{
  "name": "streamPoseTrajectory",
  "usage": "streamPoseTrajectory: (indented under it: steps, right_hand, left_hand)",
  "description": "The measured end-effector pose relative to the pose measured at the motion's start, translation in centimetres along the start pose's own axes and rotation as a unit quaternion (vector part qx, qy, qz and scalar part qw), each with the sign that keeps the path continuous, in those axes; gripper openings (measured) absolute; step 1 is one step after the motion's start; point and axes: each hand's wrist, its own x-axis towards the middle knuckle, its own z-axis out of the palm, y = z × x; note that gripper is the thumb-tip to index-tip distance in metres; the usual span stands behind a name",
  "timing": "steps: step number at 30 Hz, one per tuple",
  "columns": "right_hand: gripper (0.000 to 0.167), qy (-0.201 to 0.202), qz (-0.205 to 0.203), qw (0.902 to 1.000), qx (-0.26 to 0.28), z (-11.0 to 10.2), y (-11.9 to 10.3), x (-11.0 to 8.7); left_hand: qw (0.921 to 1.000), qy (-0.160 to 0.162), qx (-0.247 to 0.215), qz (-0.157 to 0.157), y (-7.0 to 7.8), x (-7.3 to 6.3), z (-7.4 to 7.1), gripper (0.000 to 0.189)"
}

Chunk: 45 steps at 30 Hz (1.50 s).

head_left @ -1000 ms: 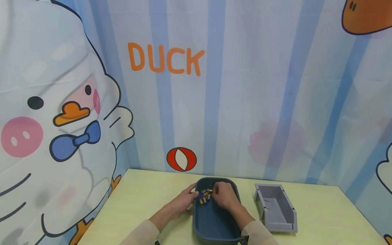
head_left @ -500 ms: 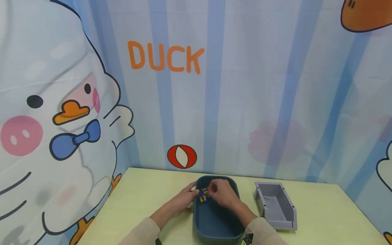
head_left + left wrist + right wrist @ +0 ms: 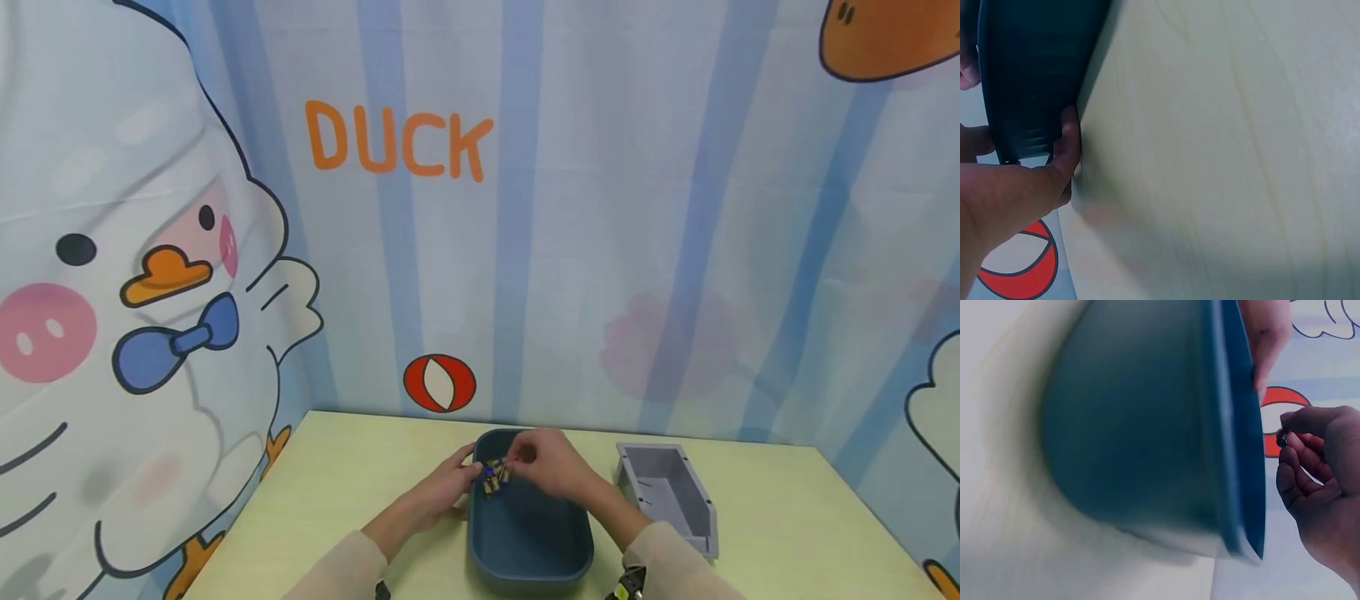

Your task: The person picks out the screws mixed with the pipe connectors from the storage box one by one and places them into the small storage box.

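A dark blue-green tub (image 3: pixel 528 542) stands on the table, slightly tilted in the left wrist view. My left hand (image 3: pixel 444 490) holds its left side near the far end, thumb over the rim and fingers around the outer wall. Inside, by that thumb, lies a heap of small gold-coloured and blue pieces (image 3: pixel 493 477). Just above the heap is my right hand (image 3: pixel 551 467). Between its thumb and forefinger it pinches a small dark metal piece (image 3: pixel 1282 437), too small to tell its kind.
To the right of the tub a grey open-front parts bin (image 3: pixel 675 492) has a few thin small pieces at its left side. The pale yellow table (image 3: pixel 360 475) ends at a printed curtain (image 3: pixel 570 250) behind.
My right hand has lifted from inside the tub to above the heap, turning slightly. The left hand keeps its hold on the tub's side. The head view has shifted a little.
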Motion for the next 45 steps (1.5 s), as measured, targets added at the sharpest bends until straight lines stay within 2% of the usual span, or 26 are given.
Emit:
streamPoseTrajectory:
  steps: [9,16,26,38,45]
  right_hand:
    - [0.005,-0.015,0.008,0.9992,0.036,-2.0,0.0,-0.9]
    - [0.006,-0.003,0.018,0.9993,0.031,-3.1,0.5,-2.0]
    - [0.006,0.004,0.029,0.9985,0.046,-5.7,1.0,-3.5]
    - [0.004,0.013,0.020,0.9992,0.030,-8.1,1.3,-4.7]
    - [0.005,0.022,0.037,0.9986,0.030,-9.1,2.0,-5.8]
  left_hand:
    - [0.9999,0.011,0.003,0.002,-0.4,0.2,-0.1,0.058]
    - [0.9998,0.019,0.009,0.004,-0.5,0.2,0.0,0.057]
    - [0.9999,0.012,0.001,0.008,0.1,0.3,0.5,0.056]
    - [0.9998,0.016,0.001,0.014,-0.2,0.3,0.2,0.056]
    - [0.9998,0.015,0.001,0.009,-0.3,0.2,0.2,0.057]
